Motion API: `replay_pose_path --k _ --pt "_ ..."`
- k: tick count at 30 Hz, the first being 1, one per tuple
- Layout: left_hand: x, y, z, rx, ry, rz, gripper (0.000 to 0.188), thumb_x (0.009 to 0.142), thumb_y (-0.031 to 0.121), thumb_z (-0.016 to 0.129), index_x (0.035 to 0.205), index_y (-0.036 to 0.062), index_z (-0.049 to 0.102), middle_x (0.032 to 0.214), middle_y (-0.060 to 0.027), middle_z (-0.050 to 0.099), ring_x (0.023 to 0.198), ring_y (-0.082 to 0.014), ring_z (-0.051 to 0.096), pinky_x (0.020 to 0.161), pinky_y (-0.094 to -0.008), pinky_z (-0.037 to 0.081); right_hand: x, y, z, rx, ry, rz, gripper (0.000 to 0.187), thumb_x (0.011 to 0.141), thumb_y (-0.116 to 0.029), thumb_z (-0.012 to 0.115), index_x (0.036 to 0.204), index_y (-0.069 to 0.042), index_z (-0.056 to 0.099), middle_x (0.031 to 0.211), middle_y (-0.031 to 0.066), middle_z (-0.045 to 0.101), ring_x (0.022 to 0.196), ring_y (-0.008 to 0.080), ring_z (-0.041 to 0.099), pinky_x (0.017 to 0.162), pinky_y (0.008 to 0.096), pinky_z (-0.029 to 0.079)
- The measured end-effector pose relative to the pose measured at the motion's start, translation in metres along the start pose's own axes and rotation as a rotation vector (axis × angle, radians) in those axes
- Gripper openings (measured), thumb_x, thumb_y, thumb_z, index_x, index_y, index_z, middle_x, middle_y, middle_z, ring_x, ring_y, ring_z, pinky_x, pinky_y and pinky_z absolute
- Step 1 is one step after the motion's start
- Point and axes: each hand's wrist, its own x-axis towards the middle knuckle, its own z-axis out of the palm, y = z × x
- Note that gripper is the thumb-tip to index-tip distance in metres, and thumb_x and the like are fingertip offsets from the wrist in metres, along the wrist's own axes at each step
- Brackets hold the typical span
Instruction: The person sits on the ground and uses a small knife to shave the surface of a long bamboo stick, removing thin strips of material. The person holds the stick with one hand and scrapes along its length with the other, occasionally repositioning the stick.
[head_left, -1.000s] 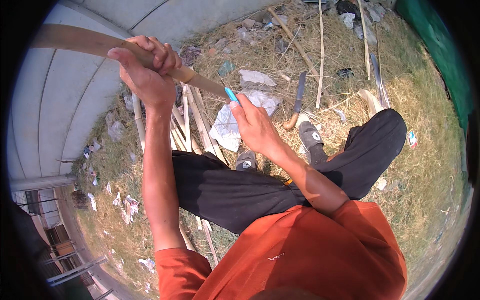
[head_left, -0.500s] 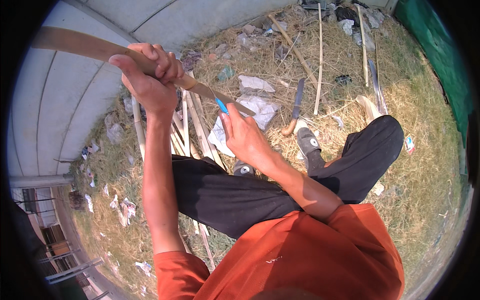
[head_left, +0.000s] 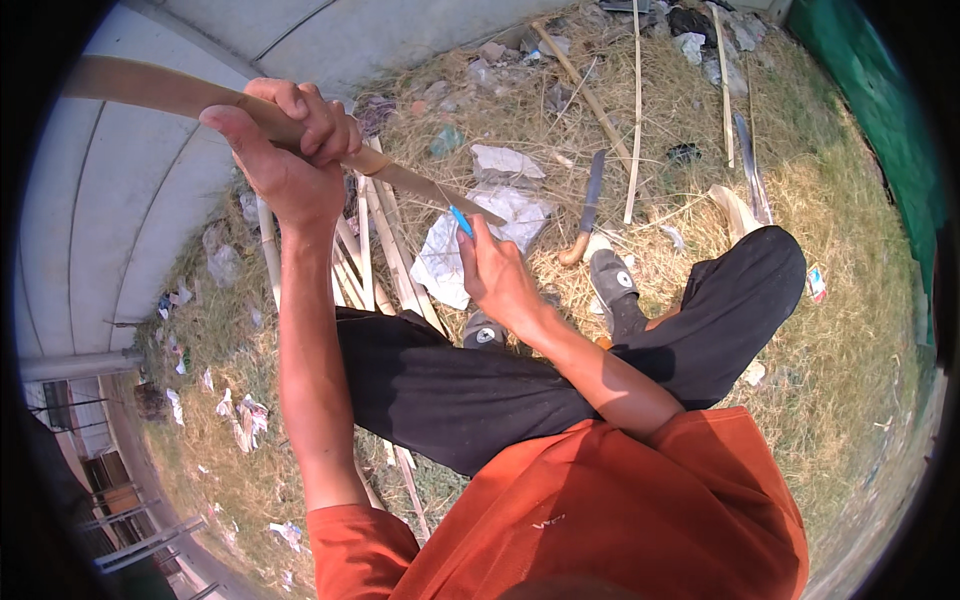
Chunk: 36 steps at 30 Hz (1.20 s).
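Observation:
My left hand (head_left: pixel 290 165) is wrapped round a long bamboo strip (head_left: pixel 150 88), which slants from the upper left down toward the middle. A dark node shows on the strip just past my fingers. Close to the strip's lower end, my right hand (head_left: pixel 503 278) is closed on a slim blue tool (head_left: pixel 460 221). Its tip points up and left at the strip; whether it touches, and its exact kind, I cannot tell. On the dry grass beyond my right hand lies a large knife (head_left: pixel 591 205) with a curved wooden handle.
Several split bamboo pieces (head_left: pixel 390 240) lie beside my left knee, next to a white crumpled sheet (head_left: pixel 440 265). More strips (head_left: pixel 634 120) and a long metal blade (head_left: pixel 750 165) lie ahead and to the right. A pale panel wall (head_left: pixel 170 190) stands at the left, a green sheet (head_left: pixel 870 120) at the right.
My right hand has moved slightly right and down along the strip with the blue tool. My left hand has shifted a little to the left, still gripping the bamboo.

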Motion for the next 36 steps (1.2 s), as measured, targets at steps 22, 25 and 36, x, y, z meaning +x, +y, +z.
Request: replay_pose_path --k 22,25,36 --pt "0.007 -0.001 0.031 0.199 0.176 -0.037 0.044 0.099 0.040 0.053 0.068 0.0145 0.035 0.050 0.0046 0.023 0.040 -0.0078 0.024 0.039 -0.0278 0.028 0.004 -0.029 -0.015 -0.078 0.090 -0.056 0.038 0.095 -0.018 0.051 0.124 0.006 0.051 0.060 0.0234 0.062 0.058 0.0428 0.064 0.054 0.0514 0.052" --pt "0.006 0.006 0.026 0.187 0.270 -0.064 0.044 0.096 0.037 0.061 0.066 0.0124 0.039 0.049 0.0030 0.030 0.039 -0.0091 0.029 0.038 -0.0292 0.032 0.008 -0.022 -0.009 -0.107 0.009 -0.025 0.040 0.096 -0.017 0.050 0.126 0.008 0.048 0.059 0.0249 0.061 0.057 0.0434 0.064 0.053 0.0517 0.052" --pt "-0.024 0.023 0.005 0.211 0.322 -0.041 0.042 0.097 0.038 0.058 0.068 0.0143 0.039 0.052 0.0044 0.030 0.040 -0.0071 0.030 0.039 -0.0273 0.033 -0.031 0.042 0.005 -0.367 -0.021 0.085 0.034 0.097 -0.020 0.046 0.120 0.005 0.053 0.069 0.0283 0.063 0.069 0.0483 0.064 0.060 0.0556 0.050"
